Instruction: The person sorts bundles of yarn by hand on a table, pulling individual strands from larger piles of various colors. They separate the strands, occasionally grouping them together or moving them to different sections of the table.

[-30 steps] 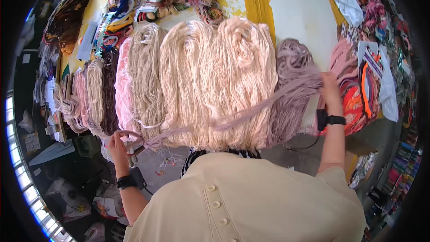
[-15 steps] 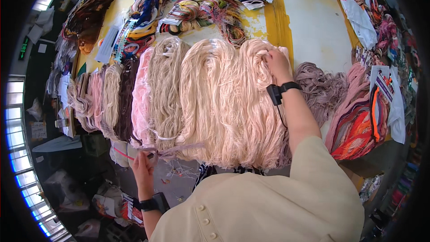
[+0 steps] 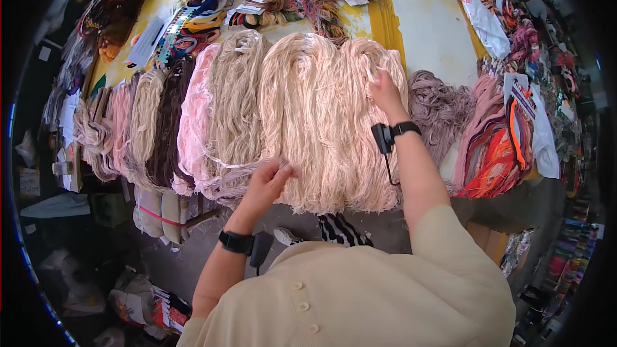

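1. Left hand (image 3: 265, 185) was at the lower part of the cream yarn hank (image 3: 297, 103), fingers curled narrow beside loose mauve strands (image 3: 226, 184); grip could not be told.
2. Right hand (image 3: 387, 95) was atop the peach yarn hank (image 3: 380, 154), fingers bent; hold unclear.
3. Both hanks lay side by side on the counter (image 3: 432, 26).
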`<control>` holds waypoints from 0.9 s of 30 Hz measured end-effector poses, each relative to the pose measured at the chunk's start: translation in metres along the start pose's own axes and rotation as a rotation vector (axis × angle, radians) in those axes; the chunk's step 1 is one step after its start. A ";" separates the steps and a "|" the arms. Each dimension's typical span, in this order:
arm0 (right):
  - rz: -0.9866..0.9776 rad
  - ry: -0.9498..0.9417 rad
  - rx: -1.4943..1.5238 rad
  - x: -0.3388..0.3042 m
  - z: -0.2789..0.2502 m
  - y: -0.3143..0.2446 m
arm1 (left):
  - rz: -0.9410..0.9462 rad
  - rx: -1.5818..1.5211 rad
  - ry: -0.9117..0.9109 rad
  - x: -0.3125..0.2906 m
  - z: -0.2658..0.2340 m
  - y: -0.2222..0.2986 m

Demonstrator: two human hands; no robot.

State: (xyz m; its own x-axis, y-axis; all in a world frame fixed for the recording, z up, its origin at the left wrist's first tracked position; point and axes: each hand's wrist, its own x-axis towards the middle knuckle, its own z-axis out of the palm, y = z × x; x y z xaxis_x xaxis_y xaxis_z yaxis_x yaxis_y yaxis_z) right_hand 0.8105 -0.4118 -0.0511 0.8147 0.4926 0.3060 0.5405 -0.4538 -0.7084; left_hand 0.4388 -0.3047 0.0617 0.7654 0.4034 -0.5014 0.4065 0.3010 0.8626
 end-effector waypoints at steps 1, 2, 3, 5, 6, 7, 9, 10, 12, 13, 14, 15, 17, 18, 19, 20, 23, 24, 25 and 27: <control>0.109 -0.183 -0.155 0.002 -0.006 0.009 | 0.017 -0.005 -0.013 -0.012 -0.004 -0.007; 0.226 -0.365 -0.306 0.003 -0.010 0.012 | 0.010 0.001 0.071 -0.027 -0.012 -0.014; 0.178 -0.301 -0.353 -0.007 -0.012 -0.007 | -0.009 -0.006 0.180 -0.047 -0.024 -0.027; -0.015 -0.164 -0.497 -0.024 -0.027 -0.030 | -0.032 -0.067 0.207 -0.080 -0.052 -0.055; -0.159 -0.047 -0.547 -0.037 -0.040 -0.034 | -0.058 -0.113 0.218 -0.093 -0.062 -0.065; -0.210 0.019 -0.504 -0.044 -0.056 -0.034 | -0.038 -0.120 0.207 -0.102 -0.068 -0.071; -0.111 0.091 -0.236 -0.049 -0.096 -0.031 | -0.010 -0.111 0.156 -0.108 -0.067 -0.066; 0.032 0.097 -0.004 -0.047 -0.117 -0.040 | 0.014 -0.087 0.118 -0.111 -0.066 -0.060; 0.016 0.208 -0.121 -0.047 -0.155 -0.102 | 0.036 -0.105 0.089 -0.117 -0.064 -0.060; -0.011 0.265 0.025 -0.052 -0.171 -0.133 | 0.060 -0.090 0.028 -0.120 -0.063 -0.058; -0.042 0.312 0.175 -0.056 -0.177 -0.165 | 0.082 -0.078 -0.025 -0.122 -0.063 -0.059; -0.049 0.302 0.178 -0.067 -0.181 -0.204 | 0.120 -0.066 -0.065 -0.125 -0.065 -0.064; -0.193 0.243 0.434 -0.121 -0.173 -0.276 | 0.117 -0.146 -0.119 -0.140 -0.064 -0.054; -0.193 0.107 0.484 -0.161 -0.158 -0.300 | 0.114 -0.211 -0.200 -0.149 -0.061 -0.046; -0.192 -0.028 0.538 -0.200 -0.141 -0.324 | 0.108 -0.211 -0.192 -0.156 -0.053 -0.038; -0.031 -0.229 0.517 -0.233 -0.117 -0.324 | 0.141 -0.410 -0.239 -0.160 -0.041 -0.025; -0.165 -0.840 0.234 -0.292 -0.071 -0.347 | 0.187 -0.556 -0.273 -0.163 -0.057 -0.025; -0.182 -0.857 0.249 -0.294 -0.063 -0.349 | 0.195 -0.507 -0.280 -0.162 -0.067 -0.036; -0.165 -0.895 0.216 -0.293 -0.057 -0.349 | 0.180 -0.389 -0.115 -0.162 -0.085 -0.055; -0.133 -0.834 0.315 -0.280 -0.043 -0.333 | 0.300 -0.208 0.011 -0.180 -0.120 -0.048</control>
State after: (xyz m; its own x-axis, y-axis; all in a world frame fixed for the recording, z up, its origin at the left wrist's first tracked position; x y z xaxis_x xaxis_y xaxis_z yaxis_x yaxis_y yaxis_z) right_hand 0.4120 -0.4307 0.1268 0.2664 0.9609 -0.0759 0.4371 -0.1906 -0.8790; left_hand 0.2214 -0.2882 0.1030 0.8290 0.5096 -0.2303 0.0540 0.3370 0.9400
